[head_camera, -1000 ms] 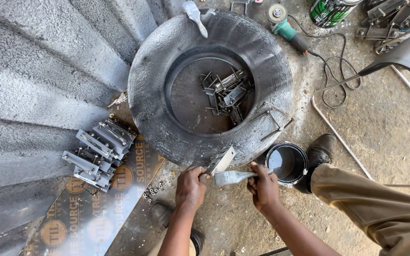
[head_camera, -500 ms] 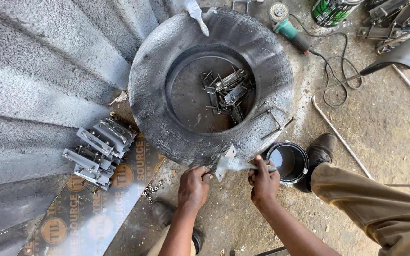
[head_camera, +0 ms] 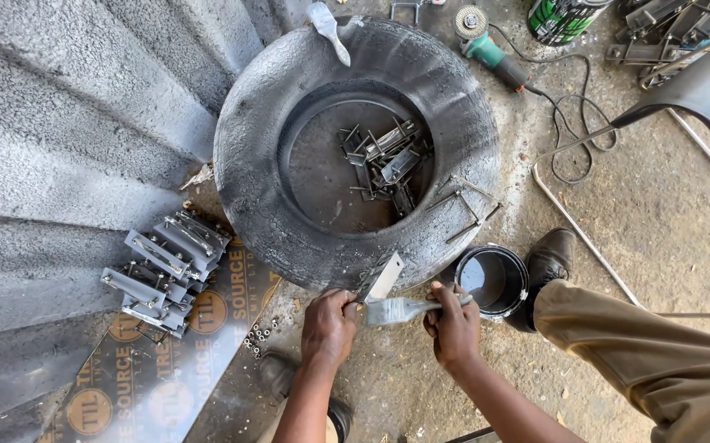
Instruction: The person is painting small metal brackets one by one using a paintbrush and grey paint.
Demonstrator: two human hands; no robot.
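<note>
left hand [head_camera: 330,326] pinches metal plate [head_camera: 381,277] | right hand [head_camera: 452,323] grips brush [head_camera: 396,310], now lowered under plate | tyre [head_camera: 355,148] far

the left hand [head_camera: 330,324] grips a flat grey metal bracket [head_camera: 381,277] against the rim of a big black tyre [head_camera: 248,148]. the right hand [head_camera: 452,324] holds a paintbrush [head_camera: 396,309], bristles at the bracket. an open paint can [head_camera: 493,280] sits just beside a black shoe [head_camera: 550,256]. painted brackets [head_camera: 162,271] are stacked left.
</note>
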